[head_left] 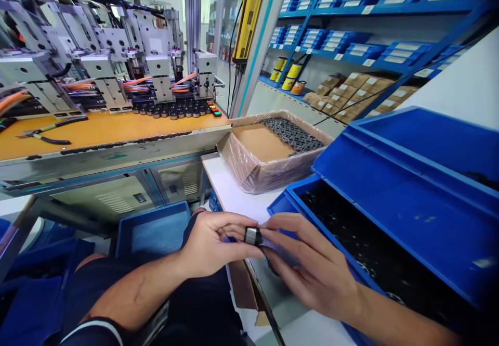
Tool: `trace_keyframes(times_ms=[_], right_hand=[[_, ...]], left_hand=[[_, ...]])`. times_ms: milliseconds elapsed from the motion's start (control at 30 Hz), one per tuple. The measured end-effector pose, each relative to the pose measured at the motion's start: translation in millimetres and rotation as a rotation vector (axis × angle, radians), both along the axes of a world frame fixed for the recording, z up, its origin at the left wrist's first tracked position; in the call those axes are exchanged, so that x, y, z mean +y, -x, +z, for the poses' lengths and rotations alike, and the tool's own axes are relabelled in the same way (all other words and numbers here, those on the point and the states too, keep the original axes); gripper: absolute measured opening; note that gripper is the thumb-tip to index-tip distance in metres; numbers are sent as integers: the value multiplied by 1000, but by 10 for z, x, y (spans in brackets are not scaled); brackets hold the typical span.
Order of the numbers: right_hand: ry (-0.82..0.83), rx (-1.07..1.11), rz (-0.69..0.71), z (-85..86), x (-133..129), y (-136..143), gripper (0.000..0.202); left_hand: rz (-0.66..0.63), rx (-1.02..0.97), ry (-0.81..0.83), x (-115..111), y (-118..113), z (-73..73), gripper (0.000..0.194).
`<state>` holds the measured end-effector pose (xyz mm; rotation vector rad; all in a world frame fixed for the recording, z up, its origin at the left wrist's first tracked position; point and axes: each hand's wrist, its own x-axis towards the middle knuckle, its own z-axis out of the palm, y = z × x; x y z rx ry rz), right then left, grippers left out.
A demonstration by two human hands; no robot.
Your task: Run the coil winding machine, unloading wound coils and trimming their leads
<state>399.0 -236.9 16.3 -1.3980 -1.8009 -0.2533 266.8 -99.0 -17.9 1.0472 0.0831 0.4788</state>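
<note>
A small round part with a silver metal band and black ends point(251, 235) sits between the fingers and thumb of my left hand point(210, 242). My right hand point(312, 263) meets it from the other side, its fingertips at the black end. Some dark thing shows under the right fingers, too hidden to name. Both hands are above the edge of the white table point(230, 179), in front of the blue bin point(307, 184) that holds many small black pieces.
A plastic-lined carton point(268, 171) with rows of dark parts stands behind my hands. Another blue bin point(397, 179) is stacked at an angle on the right. At left, pliers point(50, 131) and several black parts point(175, 109) lie on the orange bench point(117, 127) below a machine.
</note>
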Motion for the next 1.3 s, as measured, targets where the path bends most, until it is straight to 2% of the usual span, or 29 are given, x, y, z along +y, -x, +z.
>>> trace_keyframes(times_ms=[267, 500, 567, 700, 767, 900, 933, 1000, 1100, 1167, 1233, 1300], right_hand=[[-26, -122, 27, -33, 18, -38, 36], [-44, -240, -7, -54, -28, -72, 39], [-42, -269, -10, -74, -40, -85, 40], [-101, -330, -30, -95, -41, -83, 35], [-103, -312, -23, -87, -40, -58, 32], [-69, -196, 15, -65, -38, 13, 30], [-58, -165, 20, -64, -37, 28, 30], [-40, -120, 14, -69, -34, 47, 30], [-57, -131, -16, -85, -29, 48, 30], [-83, -153, -24, -84, -24, 38, 30], [-88, -156, -46, -63, -13, 28, 31], [-79, -141, -69, -27, 4, 21, 31]], left_hand=[[-69, 12, 36, 3, 13, 14, 45], [-125, 8, 107, -14, 29, 45, 44], [-108, 8, 141, -81, 22, 24, 43], [42, -1, 132, -213, -9, -38, 41], [138, -49, -47, -203, -12, -42, 45], [379, -262, -733, -54, 16, 19, 39], [423, -295, -839, -19, 25, 36, 36], [459, -305, -905, 21, 37, 58, 33], [419, -234, -836, 13, 30, 45, 37], [362, -160, -707, -18, 12, 1, 37], [228, -88, -459, -58, -11, -60, 36], [6, -54, -146, -95, -33, -121, 39]])
